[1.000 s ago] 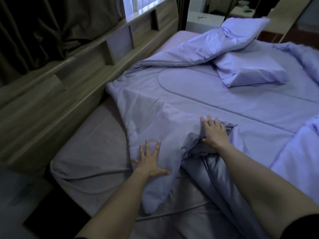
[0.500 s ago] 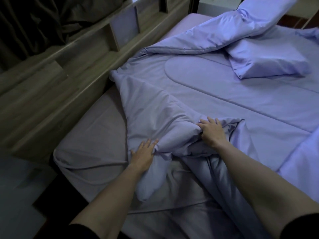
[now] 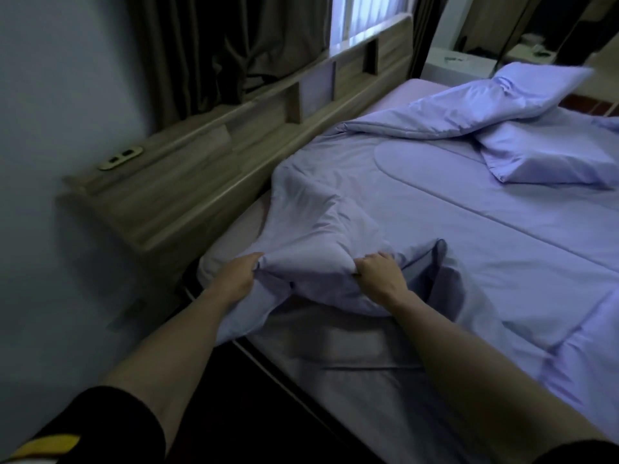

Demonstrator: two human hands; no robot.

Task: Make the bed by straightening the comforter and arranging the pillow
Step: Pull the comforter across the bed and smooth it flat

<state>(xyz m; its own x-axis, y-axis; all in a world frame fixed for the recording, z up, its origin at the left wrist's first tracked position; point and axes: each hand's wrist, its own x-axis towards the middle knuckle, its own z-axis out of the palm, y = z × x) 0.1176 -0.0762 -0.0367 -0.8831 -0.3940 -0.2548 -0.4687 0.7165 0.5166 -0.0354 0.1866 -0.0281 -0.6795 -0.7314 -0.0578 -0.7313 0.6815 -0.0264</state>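
Dim bedroom, grey wall at left, dark curtains point(image 3: 207, 45) over a wooden headboard point(image 3: 187, 182) with open cubbies. Along that headboard, cubbies point(image 3: 315, 92) look bare, though too dark to say for sure; no other containers in sight. Lavender comforter point(image 3: 435, 209) spread across the bed point(image 3: 335, 356), bunched at the near corner and folded back on itself at the far side. Pillow point(image 3: 549, 159) lying on top of the comforter, well apart from the hands, slanted rather than squared to the headboard. Left hand point(image 3: 239, 274) curled tight round a gathered fold; right hand point(image 3: 378, 271) fisted in the same bunch just beside it. Probably best done by drawing the bunched corner toward the headboard end, spreading both grips apart to flatten the fold, and lifting slightly to avoid dragging the sheet point(image 3: 335, 376) beneath. Risk of pulling the pillow along if tugged hard.
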